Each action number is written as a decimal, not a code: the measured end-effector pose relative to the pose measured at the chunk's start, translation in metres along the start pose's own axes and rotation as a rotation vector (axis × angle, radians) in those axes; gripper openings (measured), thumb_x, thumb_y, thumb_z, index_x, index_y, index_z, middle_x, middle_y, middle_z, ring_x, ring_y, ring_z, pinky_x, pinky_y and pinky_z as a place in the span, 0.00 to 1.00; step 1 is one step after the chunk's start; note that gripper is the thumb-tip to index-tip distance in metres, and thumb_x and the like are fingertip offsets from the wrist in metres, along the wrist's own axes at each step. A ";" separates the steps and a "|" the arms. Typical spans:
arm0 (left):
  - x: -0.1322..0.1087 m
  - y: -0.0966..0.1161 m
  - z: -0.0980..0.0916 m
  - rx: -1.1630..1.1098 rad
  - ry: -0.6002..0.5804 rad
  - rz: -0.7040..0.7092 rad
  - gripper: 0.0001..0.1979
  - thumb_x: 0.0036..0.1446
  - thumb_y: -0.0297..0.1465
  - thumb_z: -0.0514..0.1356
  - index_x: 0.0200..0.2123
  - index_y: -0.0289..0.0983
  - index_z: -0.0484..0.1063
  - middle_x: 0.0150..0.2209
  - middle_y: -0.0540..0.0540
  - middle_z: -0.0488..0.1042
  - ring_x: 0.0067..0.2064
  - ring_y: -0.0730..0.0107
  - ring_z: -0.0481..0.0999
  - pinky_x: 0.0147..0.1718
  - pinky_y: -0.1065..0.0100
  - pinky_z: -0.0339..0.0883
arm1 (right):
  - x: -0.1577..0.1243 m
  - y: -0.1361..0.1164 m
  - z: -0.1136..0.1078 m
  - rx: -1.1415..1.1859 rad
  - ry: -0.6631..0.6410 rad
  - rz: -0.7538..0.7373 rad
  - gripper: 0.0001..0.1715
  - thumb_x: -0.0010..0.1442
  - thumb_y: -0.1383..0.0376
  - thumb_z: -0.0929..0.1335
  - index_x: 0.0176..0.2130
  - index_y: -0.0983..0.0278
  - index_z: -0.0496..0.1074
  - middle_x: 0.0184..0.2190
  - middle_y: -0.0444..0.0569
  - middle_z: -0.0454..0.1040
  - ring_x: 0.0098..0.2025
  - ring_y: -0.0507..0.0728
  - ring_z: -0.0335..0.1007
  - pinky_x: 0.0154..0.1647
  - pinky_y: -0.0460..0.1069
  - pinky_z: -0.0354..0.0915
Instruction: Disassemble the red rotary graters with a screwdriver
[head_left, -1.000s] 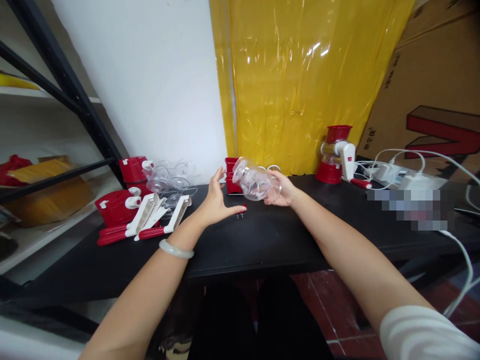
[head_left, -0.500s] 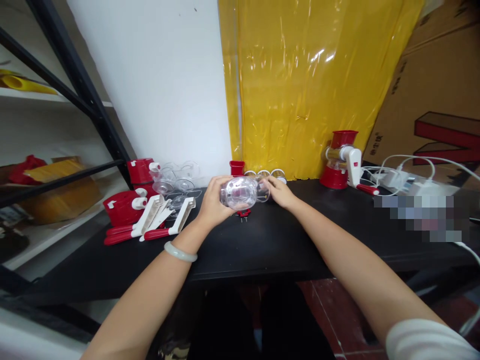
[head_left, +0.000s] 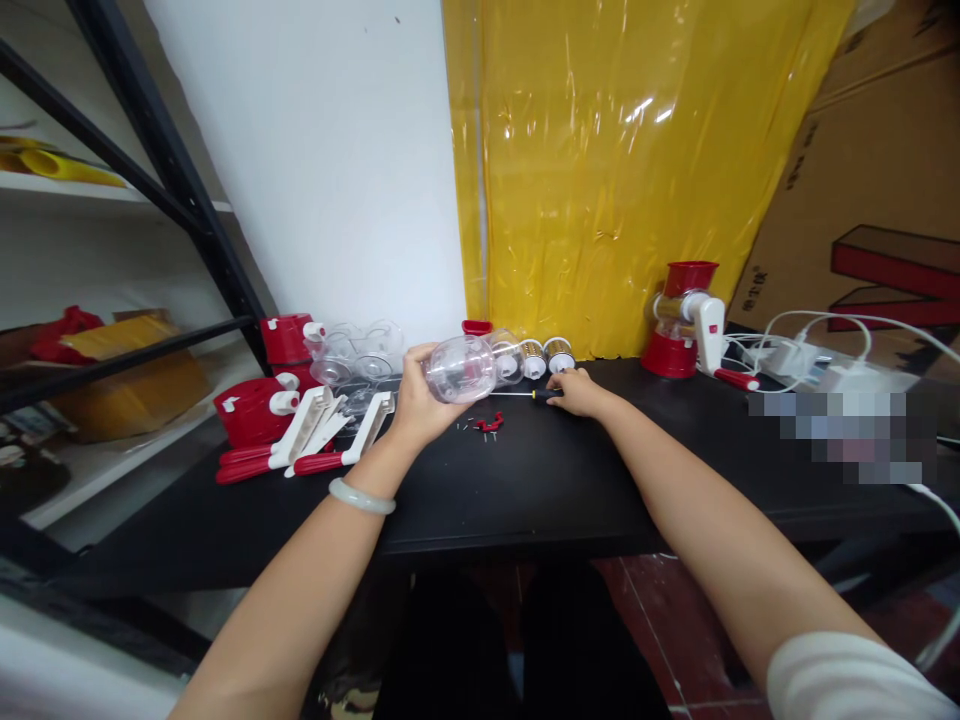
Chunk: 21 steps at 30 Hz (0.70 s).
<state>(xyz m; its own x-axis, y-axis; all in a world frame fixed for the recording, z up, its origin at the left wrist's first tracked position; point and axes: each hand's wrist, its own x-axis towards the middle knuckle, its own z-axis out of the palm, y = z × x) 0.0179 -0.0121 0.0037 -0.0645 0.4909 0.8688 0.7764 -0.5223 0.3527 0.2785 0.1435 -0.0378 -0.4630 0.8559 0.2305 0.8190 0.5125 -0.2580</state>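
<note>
Work looks only partly done: one complete grinder (head_left: pixel 679 320) stands at two o'clock on the surface (head_left: pixel 525 480), while white handles (head_left: pixel 322 440), red bases (head_left: pixel 251 410) and spare clear shells (head_left: pixel 356 350) lie loose at ten o'clock. The left hand (head_left: pixel 420 405) grasps a bare clear shell (head_left: pixel 459 368) just above the surface at twelve o'clock, with no base or handle on it. The right hand (head_left: pixel 577 390) lies over the handle of a screwdriver (head_left: pixel 514 394) resting on the surface; whether it grips cannot be told. Small screws (head_left: pixel 489 424) lie between the hands.
</note>
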 end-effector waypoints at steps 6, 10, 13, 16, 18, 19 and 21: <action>0.005 -0.002 -0.001 0.119 0.133 0.099 0.40 0.41 0.42 0.74 0.53 0.38 0.59 0.54 0.35 0.67 0.58 0.51 0.70 0.56 0.50 0.66 | 0.005 0.011 -0.010 0.202 0.044 -0.073 0.11 0.55 0.67 0.73 0.41 0.62 0.76 0.42 0.52 0.78 0.45 0.60 0.73 0.50 0.54 0.66; 0.008 -0.001 -0.007 0.264 0.085 0.139 0.37 0.45 0.41 0.73 0.56 0.38 0.65 0.55 0.37 0.67 0.59 0.52 0.68 0.58 0.51 0.65 | 0.003 0.018 -0.025 0.501 0.188 -0.100 0.10 0.51 0.65 0.75 0.37 0.62 0.79 0.39 0.49 0.80 0.45 0.59 0.74 0.50 0.53 0.65; 0.008 -0.002 -0.010 0.339 0.054 0.126 0.39 0.48 0.42 0.71 0.61 0.39 0.65 0.54 0.38 0.68 0.57 0.52 0.70 0.57 0.53 0.66 | 0.000 0.022 -0.033 0.767 0.291 -0.027 0.14 0.47 0.60 0.77 0.36 0.62 0.80 0.32 0.47 0.79 0.35 0.55 0.73 0.40 0.51 0.68; 0.007 -0.003 -0.010 0.398 0.011 0.107 0.42 0.48 0.43 0.71 0.64 0.39 0.63 0.55 0.37 0.69 0.57 0.50 0.71 0.56 0.53 0.66 | -0.002 0.025 -0.038 1.111 0.374 0.059 0.23 0.40 0.54 0.79 0.34 0.64 0.79 0.25 0.44 0.76 0.23 0.49 0.65 0.24 0.46 0.63; 0.007 -0.004 -0.010 0.433 -0.012 0.102 0.43 0.49 0.44 0.70 0.65 0.38 0.61 0.55 0.36 0.70 0.57 0.49 0.71 0.56 0.52 0.66 | -0.002 0.027 -0.041 1.313 0.461 0.100 0.25 0.37 0.51 0.80 0.30 0.64 0.75 0.22 0.44 0.74 0.19 0.47 0.62 0.18 0.43 0.57; 0.007 -0.004 -0.010 0.446 -0.022 0.103 0.44 0.49 0.44 0.70 0.66 0.38 0.61 0.55 0.36 0.70 0.57 0.48 0.71 0.56 0.52 0.66 | -0.002 0.028 -0.042 1.391 0.500 0.117 0.26 0.36 0.49 0.80 0.27 0.64 0.73 0.21 0.44 0.74 0.18 0.46 0.61 0.16 0.42 0.55; 0.007 -0.004 -0.011 0.462 -0.038 0.114 0.44 0.49 0.44 0.70 0.66 0.38 0.60 0.56 0.35 0.70 0.57 0.48 0.70 0.56 0.52 0.67 | -0.002 0.031 -0.044 1.496 0.544 0.143 0.27 0.38 0.48 0.79 0.24 0.64 0.68 0.18 0.44 0.72 0.16 0.45 0.59 0.13 0.40 0.51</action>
<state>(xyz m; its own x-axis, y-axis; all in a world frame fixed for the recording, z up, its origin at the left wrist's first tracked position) 0.0074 -0.0144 0.0121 0.0537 0.4784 0.8765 0.9753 -0.2136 0.0569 0.3198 0.1545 -0.0048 0.0231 0.9430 0.3320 -0.3629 0.3174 -0.8761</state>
